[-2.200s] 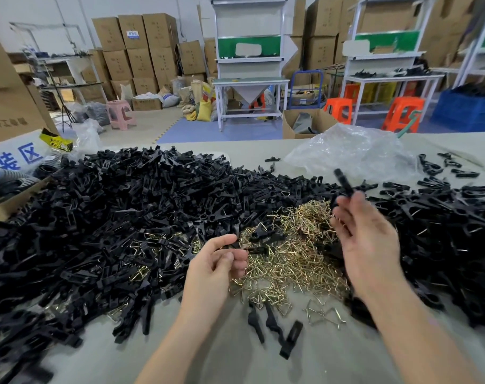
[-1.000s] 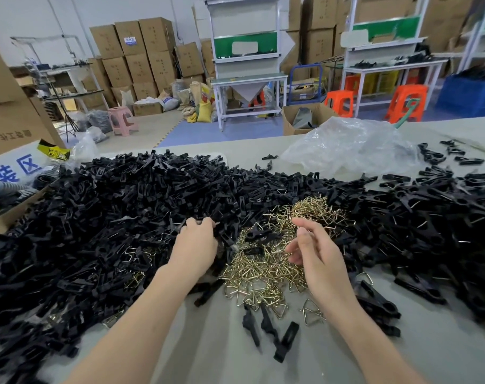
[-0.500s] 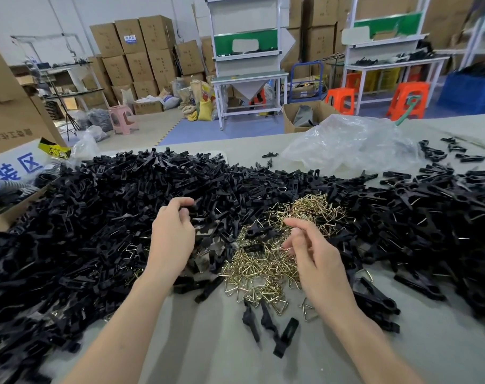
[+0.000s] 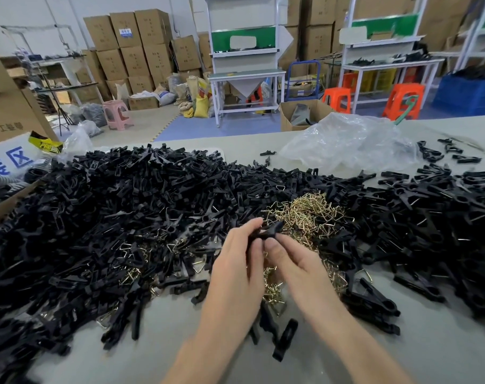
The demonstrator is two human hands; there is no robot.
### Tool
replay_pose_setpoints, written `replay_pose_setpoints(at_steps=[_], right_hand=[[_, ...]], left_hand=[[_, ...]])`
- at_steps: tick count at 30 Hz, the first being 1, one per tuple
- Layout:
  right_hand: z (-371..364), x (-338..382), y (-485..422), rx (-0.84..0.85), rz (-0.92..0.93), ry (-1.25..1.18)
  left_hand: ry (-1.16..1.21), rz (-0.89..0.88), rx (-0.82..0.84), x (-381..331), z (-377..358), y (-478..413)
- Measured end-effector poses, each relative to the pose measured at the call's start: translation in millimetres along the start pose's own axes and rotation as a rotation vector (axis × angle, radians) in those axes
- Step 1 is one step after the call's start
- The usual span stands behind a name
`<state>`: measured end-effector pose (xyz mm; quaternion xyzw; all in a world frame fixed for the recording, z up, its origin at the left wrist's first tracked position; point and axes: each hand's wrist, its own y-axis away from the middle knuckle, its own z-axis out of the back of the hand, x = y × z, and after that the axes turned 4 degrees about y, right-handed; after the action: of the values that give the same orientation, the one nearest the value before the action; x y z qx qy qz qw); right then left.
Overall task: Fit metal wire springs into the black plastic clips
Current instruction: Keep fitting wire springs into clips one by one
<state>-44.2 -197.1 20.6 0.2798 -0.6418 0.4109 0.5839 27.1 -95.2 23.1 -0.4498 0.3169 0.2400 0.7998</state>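
Both hands have left the piles and met at the middle of the view. Half a second ago the left one hovered over the black heap at nine o'clock and the right one picked among the springs. Now the left hand (image 4: pixel 235 264) curls its fingers (image 4: pixel 249 228) round a single black plastic clip (image 4: pixel 270 230), held above the desk with its tip pointing toward one o'clock. The right hand (image 4: pixel 299 264) pinches the same clip from the other side, with the thumb pressed on its near end. Whether a spring sits between those fingers cannot be told, since the hand hides that spot.

Just beyond the hands, at one o'clock, lies the tangled pile of gold-coloured metal wire springs (image 4: pixel 310 214), and more of them show beneath the hands. A large heap of loose black plastic clips (image 4: pixel 119 217) fills the desk from nine to eleven o'clock. A second black heap (image 4: pixel 435 217) spreads out at three o'clock, many of its pieces showing a glint of wire. A few separate black pieces (image 4: pixel 285 339) lie on the bare grey desk (image 4: pixel 166 350) at six o'clock, between the forearms.

A crumpled clear plastic bag (image 4: pixel 346 145) rests near the far edge at one o'clock. A tall brown cardboard box (image 4: pixel 5 112) stands at ten o'clock. Two orange plastic stools (image 4: pixel 338 98) stand on the floor beyond the desk.
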Motion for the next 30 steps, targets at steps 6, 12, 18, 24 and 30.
replay_pose_setpoints(at_steps=[6,12,18,24,30], right_hand=[[-1.2,-6.0,-7.7,-0.084,-0.043,-0.067],[9.2,-7.3,-14.4,-0.185,-0.083,-0.194],[15.0,-8.8,-14.3,-0.104,-0.087,-0.215],[14.5,-12.1,-13.1,-0.023,-0.130,-0.228],[14.1,-16.3,-17.1,-0.011,-0.195,-0.357]], left_hand=[[-0.012,0.031,0.044,14.1,-0.2,4.5],[0.226,0.205,-0.045,15.1,11.2,3.7],[0.395,0.292,-0.027,12.1,11.3,3.1],[0.355,0.248,0.064,8.0,7.8,5.6],[0.436,0.312,0.064,7.1,8.6,3.8]])
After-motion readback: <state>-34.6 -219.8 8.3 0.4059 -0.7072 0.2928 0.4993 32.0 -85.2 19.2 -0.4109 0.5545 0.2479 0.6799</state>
